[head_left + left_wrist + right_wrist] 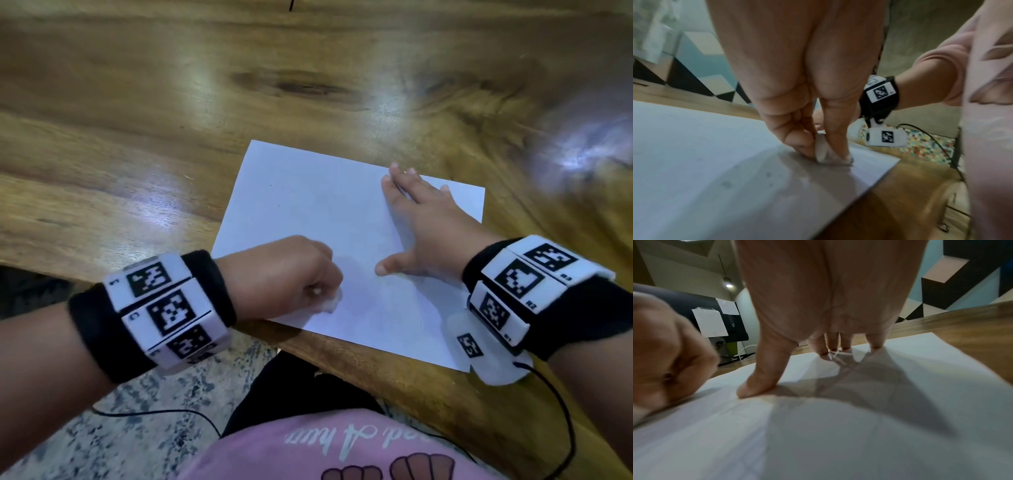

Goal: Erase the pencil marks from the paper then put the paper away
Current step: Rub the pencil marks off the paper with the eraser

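Observation:
A white sheet of paper (325,212) lies near the front edge of the wooden table (171,120). My left hand (291,274) pinches a small white eraser (332,303) and presses it onto the sheet's near left part; in the left wrist view the eraser (825,153) sits between thumb and fingers against the paper (694,154). My right hand (421,222) lies flat with spread fingers on the right side of the sheet, holding it down. The right wrist view shows its thumb and fingertips (875,344) resting on the paper (838,434). Pencil marks are faint and barely visible.
The table's front edge (394,370) runs just below the sheet, with my lap and pink shirt (325,445) under it. A black cable (565,411) hangs from the right wristband. Bare wood stretches behind and left of the paper.

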